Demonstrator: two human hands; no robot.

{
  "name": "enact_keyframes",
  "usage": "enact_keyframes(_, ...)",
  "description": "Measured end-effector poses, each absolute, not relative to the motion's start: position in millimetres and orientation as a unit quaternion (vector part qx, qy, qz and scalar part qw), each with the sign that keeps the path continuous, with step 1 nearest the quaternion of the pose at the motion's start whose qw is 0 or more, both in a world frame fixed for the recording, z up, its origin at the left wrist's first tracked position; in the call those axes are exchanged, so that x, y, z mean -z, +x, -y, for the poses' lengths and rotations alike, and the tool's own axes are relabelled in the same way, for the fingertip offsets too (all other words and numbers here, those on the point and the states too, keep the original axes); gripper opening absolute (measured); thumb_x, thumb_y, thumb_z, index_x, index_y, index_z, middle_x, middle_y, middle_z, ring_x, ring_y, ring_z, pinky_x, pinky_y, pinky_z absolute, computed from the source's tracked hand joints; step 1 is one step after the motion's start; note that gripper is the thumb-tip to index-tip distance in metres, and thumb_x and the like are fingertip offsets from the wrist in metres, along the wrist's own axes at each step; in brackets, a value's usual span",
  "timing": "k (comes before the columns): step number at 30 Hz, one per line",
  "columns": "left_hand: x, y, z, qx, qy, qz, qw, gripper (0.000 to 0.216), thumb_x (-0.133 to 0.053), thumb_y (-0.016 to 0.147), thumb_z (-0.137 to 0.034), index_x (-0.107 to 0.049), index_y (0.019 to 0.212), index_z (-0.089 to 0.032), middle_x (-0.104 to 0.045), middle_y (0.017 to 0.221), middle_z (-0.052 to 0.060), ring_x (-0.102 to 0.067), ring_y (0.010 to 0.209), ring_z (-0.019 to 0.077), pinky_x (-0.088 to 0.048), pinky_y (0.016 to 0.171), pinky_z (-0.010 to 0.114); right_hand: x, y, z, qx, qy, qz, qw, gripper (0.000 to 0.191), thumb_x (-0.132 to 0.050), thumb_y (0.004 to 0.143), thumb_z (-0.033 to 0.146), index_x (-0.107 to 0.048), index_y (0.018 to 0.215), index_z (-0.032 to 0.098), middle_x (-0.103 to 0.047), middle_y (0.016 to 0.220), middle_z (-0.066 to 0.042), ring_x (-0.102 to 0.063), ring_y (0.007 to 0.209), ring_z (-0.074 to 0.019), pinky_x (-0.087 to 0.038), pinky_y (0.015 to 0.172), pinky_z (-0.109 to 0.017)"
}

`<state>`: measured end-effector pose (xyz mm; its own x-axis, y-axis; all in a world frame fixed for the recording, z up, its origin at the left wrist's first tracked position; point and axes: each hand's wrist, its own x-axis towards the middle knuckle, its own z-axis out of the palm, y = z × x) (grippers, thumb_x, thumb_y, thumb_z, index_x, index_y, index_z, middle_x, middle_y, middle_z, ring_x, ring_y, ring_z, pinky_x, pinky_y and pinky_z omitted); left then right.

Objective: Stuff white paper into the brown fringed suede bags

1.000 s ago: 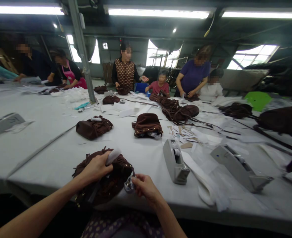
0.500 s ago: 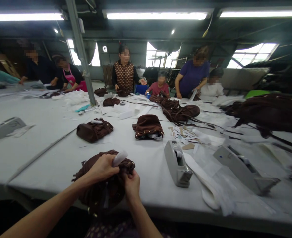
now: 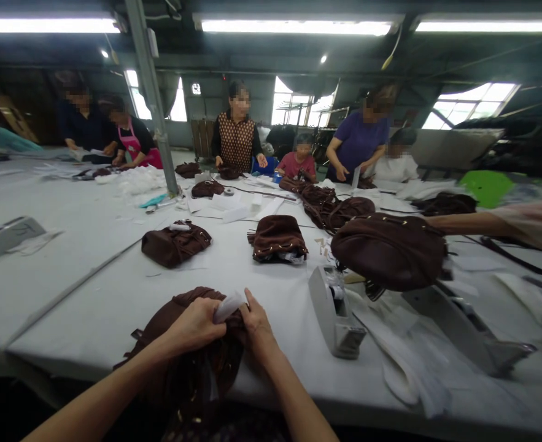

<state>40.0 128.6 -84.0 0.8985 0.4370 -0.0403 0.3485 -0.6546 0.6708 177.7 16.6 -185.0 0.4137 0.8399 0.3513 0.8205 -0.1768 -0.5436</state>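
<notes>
Room: I see a dim workshop under strip lights, with a long white worktable (image 3: 91,294) and other people working at its far side.
Left hand (image 3: 196,324): closed on a white wad of paper stuffing (image 3: 228,306), pressed against the bag beneath it.
Right hand (image 3: 256,325): fingers curled onto the same bag, touching the paper wad; I cannot tell whether it grips.
Bag: dark brown fringed suede bag (image 3: 183,356), directly under both hands at the near table edge.
Right of hands: grey tape dispenser (image 3: 335,313), near.
Beyond hands: two folded brown suede bags (image 3: 277,238), well apart.
Co-worker: an arm from the far right holds a brown studded bag (image 3: 388,250) above the dispenser.
</notes>
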Motion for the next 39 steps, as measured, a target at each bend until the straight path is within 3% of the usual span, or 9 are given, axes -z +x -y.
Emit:
enact_keyframes(4, 85, 45, -121, -0.063, 0.908, -0.214, 0.354, 0.004, -0.050, 0.064, -0.016, -0.053, 0.061, -0.017, -0.048, 0.053, -0.005, -0.045, 0.050, 0.0110, -0.026, 0.046, 0.022, 190, 170, -39, -0.025, -0.790, 0.486, 0.372, 0.034, -0.058, 0.072, 0.018, -0.054, 0.106, 0.019, -0.057, 0.096, -0.005, -0.056, 0.086, -0.0193, -0.045, 0.077, -0.029)
enact_keyframes(7, 84, 47, -116, -0.049, 0.918, -0.171, 0.354, 0.005, -0.057, 0.066, -0.019, -0.060, 0.069, -0.016, -0.060, 0.062, -0.003, -0.053, 0.057, 0.0138, -0.034, 0.052, 0.023, 197, 167, -51, -0.029, -0.824, 0.408, 0.393, 0.023, -0.045, 0.082, 0.021, -0.053, 0.102, 0.016, -0.055, 0.094, -0.009, -0.056, 0.083, -0.0214, -0.045, 0.075, -0.033)
enact_keyframes(13, 88, 24, -143, -0.068, 0.866, -0.139, 0.475, 0.042, -0.050, 0.086, -0.037, -0.053, 0.125, -0.022, -0.065, 0.117, 0.004, -0.060, 0.104, 0.0201, -0.046, 0.091, 0.030, 197, 200, -38, -0.125, -0.771, 0.467, 0.413, 0.047, -0.063, 0.070, 0.023, -0.052, 0.116, 0.019, -0.060, 0.108, -0.007, -0.059, 0.096, -0.0194, -0.047, 0.083, -0.028)
enact_keyframes(19, 129, -16, -194, -0.247, 0.877, -0.270, 0.312, 0.042, -0.049, 0.085, -0.047, -0.059, 0.116, -0.021, -0.060, 0.124, 0.008, -0.051, 0.120, 0.0242, -0.037, 0.107, 0.043, 194, 203, -28, -0.130, -0.778, 0.447, 0.422, 0.043, -0.057, 0.076, 0.024, -0.051, 0.119, 0.023, -0.063, 0.111, -0.005, -0.058, 0.100, -0.0190, -0.044, 0.086, -0.029)
enact_keyframes(24, 166, -29, -198, -0.217, 0.912, -0.260, 0.232, 0.041, -0.046, 0.087, -0.044, -0.058, 0.118, -0.020, -0.057, 0.129, 0.012, -0.049, 0.122, 0.0269, -0.038, 0.105, 0.049, 202, 179, -42, -0.083, -0.836, 0.359, 0.406, 0.031, -0.045, 0.084, 0.027, -0.053, 0.113, 0.022, -0.062, 0.099, -0.008, -0.059, 0.088, -0.0217, -0.041, 0.074, -0.031)
enact_keyframes(29, 129, -27, -160, -0.309, 0.919, -0.192, 0.152, 0.033, -0.042, 0.090, -0.025, -0.055, 0.120, -0.024, -0.048, 0.138, 0.008, -0.037, 0.132, 0.0247, -0.031, 0.110, 0.048, 205, 185, -39, -0.099, -0.819, 0.384, 0.416, 0.040, -0.054, 0.078, 0.027, -0.051, 0.117, 0.024, -0.063, 0.103, -0.006, -0.059, 0.092, -0.0222, -0.041, 0.077, -0.030)
enact_keyframes(33, 74, 2, -131, -0.170, 0.983, 0.064, 0.023, 0.052, -0.043, 0.087, -0.013, -0.040, 0.135, -0.034, -0.039, 0.146, 0.003, -0.016, 0.140, 0.0290, 0.002, 0.111, 0.063, 202, 191, -37, -0.132, -0.800, 0.393, 0.433, 0.060, -0.060, 0.074, 0.025, -0.042, 0.131, 0.020, -0.062, 0.112, -0.010, -0.058, 0.102, -0.0239, -0.042, 0.087, -0.032)
enact_keyframes(36, 68, 25, -140, -0.081, 0.993, 0.083, 0.035, 0.044, -0.046, 0.087, -0.017, -0.046, 0.130, -0.028, -0.046, 0.141, 0.008, -0.021, 0.139, 0.0293, 0.000, 0.111, 0.061, 198, 196, -31, -0.173, -0.786, 0.375, 0.459, 0.076, -0.063, 0.072, 0.029, -0.030, 0.139, 0.016, -0.067, 0.100, -0.008, -0.064, 0.090, -0.0215, -0.047, 0.081, -0.031)
enact_keyframes(39, 96, 27, -171, -0.048, 0.990, -0.066, 0.114, 0.023, -0.047, 0.089, -0.033, -0.065, 0.102, -0.027, -0.067, 0.105, 0.007, -0.040, 0.125, 0.0318, -0.011, 0.107, 0.064, 198, 199, -17, -0.188, -0.785, 0.318, 0.498, 0.075, -0.059, 0.076, 0.035, -0.027, 0.140, 0.013, -0.068, 0.091, -0.008, -0.066, 0.079, -0.0195, -0.050, 0.076, -0.031)
